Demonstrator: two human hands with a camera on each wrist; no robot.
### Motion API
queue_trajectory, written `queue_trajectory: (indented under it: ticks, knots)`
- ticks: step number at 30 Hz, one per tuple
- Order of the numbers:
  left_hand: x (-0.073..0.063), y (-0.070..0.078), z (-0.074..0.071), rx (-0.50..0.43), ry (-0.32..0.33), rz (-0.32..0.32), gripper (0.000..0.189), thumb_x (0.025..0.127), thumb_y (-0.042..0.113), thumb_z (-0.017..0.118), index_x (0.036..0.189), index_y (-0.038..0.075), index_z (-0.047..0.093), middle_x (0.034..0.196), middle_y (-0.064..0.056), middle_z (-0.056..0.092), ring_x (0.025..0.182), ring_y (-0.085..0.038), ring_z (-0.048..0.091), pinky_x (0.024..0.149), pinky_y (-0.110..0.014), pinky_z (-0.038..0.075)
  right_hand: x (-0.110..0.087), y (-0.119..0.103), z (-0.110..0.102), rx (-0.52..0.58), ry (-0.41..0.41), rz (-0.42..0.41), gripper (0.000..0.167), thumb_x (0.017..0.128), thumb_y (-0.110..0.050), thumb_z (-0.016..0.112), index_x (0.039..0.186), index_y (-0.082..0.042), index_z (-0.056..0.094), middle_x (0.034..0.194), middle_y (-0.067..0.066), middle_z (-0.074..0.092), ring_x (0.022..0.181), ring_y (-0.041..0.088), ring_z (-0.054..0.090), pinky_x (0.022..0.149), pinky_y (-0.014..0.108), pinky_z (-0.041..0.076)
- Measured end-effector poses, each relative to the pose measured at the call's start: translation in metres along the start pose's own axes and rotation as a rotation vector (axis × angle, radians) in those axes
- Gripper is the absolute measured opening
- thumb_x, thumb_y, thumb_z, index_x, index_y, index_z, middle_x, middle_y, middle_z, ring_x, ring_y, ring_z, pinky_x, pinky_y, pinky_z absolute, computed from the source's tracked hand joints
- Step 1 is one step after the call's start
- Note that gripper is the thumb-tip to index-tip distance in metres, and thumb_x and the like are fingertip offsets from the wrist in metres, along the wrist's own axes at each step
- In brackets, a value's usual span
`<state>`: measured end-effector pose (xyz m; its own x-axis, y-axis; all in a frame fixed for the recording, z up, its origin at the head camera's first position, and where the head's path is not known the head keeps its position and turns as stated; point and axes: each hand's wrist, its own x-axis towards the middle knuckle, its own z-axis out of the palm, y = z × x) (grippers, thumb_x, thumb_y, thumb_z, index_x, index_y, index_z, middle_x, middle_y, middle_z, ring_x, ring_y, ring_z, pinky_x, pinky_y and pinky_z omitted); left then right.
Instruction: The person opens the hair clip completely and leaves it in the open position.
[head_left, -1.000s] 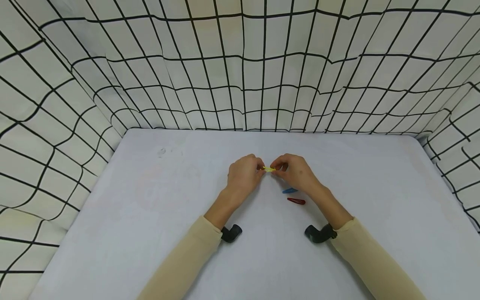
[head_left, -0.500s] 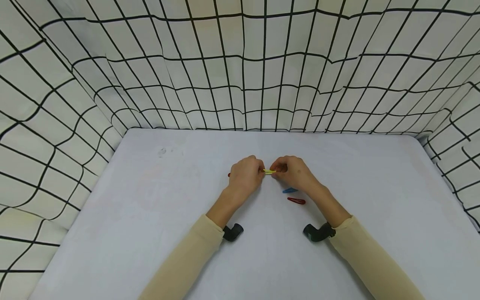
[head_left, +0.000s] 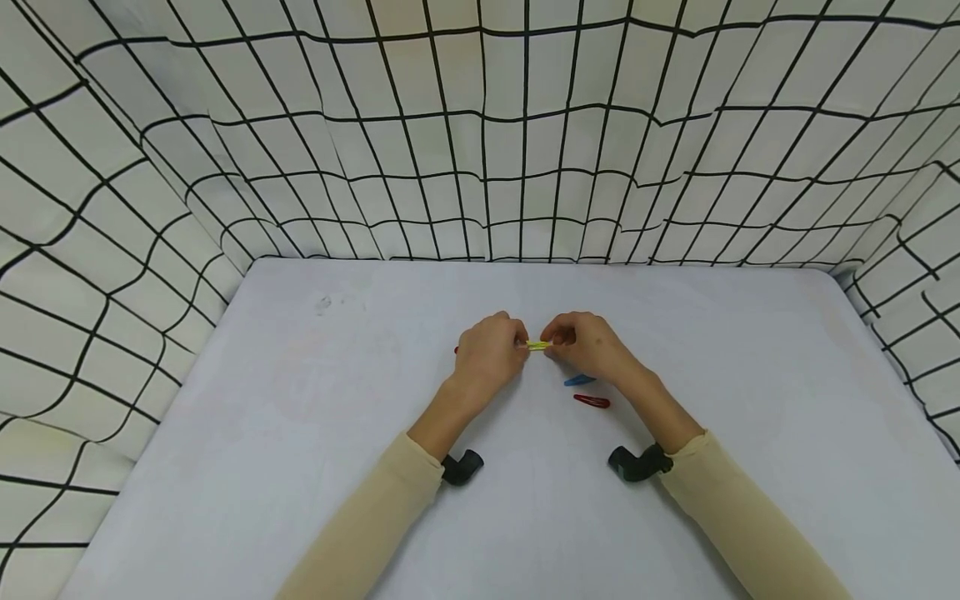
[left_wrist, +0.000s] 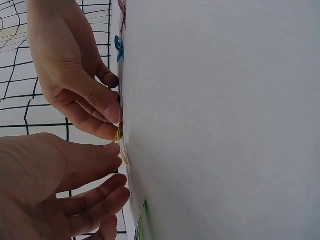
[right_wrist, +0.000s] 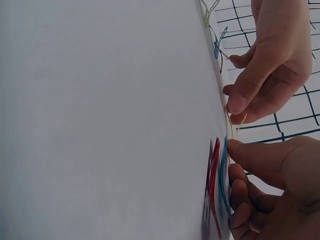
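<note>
Between my two hands is a yellow snap hair clip (head_left: 537, 345), held close to the tabletop. My left hand (head_left: 489, 352) pinches one end with thumb and fingers, and my right hand (head_left: 594, 343) pinches the other. In the right wrist view the yellow clip (right_wrist: 233, 131) shows as two thin strips spread in a V. Fingertips hide its ends. Just below my right hand lie a blue hair clip (head_left: 579, 380) and a red hair clip (head_left: 592, 401).
A small red end (head_left: 457, 350) peeks out left of my left hand, the rest hidden. A green clip (left_wrist: 140, 222) lies near that hand. White cloth covers the table (head_left: 337, 467). Black-gridded white walls (head_left: 495, 142) enclose the back and sides.
Both hands and the yellow clip have shifted very slightly toward me, and the clip's two strips have changed angle a little. The red end beside my left hand shows more. Both hands keep their pinch.
</note>
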<state>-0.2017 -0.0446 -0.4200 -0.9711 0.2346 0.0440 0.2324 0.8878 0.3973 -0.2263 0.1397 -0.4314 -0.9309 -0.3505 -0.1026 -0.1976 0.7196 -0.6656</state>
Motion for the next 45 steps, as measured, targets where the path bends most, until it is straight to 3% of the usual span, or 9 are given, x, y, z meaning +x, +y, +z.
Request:
queue_trajectory:
  ticks: [13,20,25,36,45]
  knots:
    - [-0.009,-0.002,0.001,-0.041,0.047,0.005,0.028,0.093,0.018,0.078,0.12,0.011,0.075,0.118,-0.008,0.07,0.109,-0.024,0.068,0.083,-0.04,0.06,-0.015,0.011,-0.011,-0.003,-0.002,0.026,0.017,0.098,-0.015,0.07,0.113,-0.007,0.075,0.105,0.011,0.071,0.1,0.025,0.062,0.088,0.037,0.052]
    - [-0.013,0.002,0.002,-0.097,0.07,0.064,0.027,0.094,0.014,0.077,0.121,0.012,0.075,0.122,-0.007,0.069,0.117,-0.024,0.066,0.089,-0.038,0.06,-0.023,0.019,-0.015,-0.007,0.004,0.032,0.016,0.098,-0.015,0.071,0.111,-0.008,0.076,0.105,0.01,0.071,0.098,0.024,0.063,0.085,0.035,0.053]
    - [-0.014,0.006,0.004,-0.122,0.086,0.095,0.024,0.095,0.016,0.076,0.119,0.013,0.075,0.119,-0.005,0.069,0.115,-0.022,0.067,0.09,-0.036,0.06,-0.029,0.019,-0.019,-0.001,0.007,0.037,0.016,0.098,-0.015,0.072,0.112,-0.009,0.075,0.107,0.01,0.073,0.099,0.025,0.065,0.086,0.035,0.054]
    - [-0.018,0.012,0.005,-0.143,0.036,0.123,0.021,0.095,0.018,0.077,0.116,0.014,0.077,0.11,-0.003,0.07,0.104,-0.018,0.068,0.085,-0.035,0.06,-0.044,0.023,-0.025,0.033,0.002,0.011,0.016,0.097,-0.017,0.073,0.111,-0.01,0.075,0.104,0.007,0.072,0.098,0.023,0.063,0.08,0.031,0.053]
    - [-0.018,0.017,0.007,-0.178,-0.046,0.141,0.019,0.095,0.017,0.077,0.114,0.013,0.078,0.109,-0.002,0.071,0.103,-0.018,0.069,0.086,-0.033,0.059,-0.052,0.024,-0.027,0.025,0.0,-0.022,0.016,0.098,-0.015,0.072,0.112,-0.01,0.075,0.104,0.006,0.072,0.097,0.021,0.063,0.08,0.031,0.051]
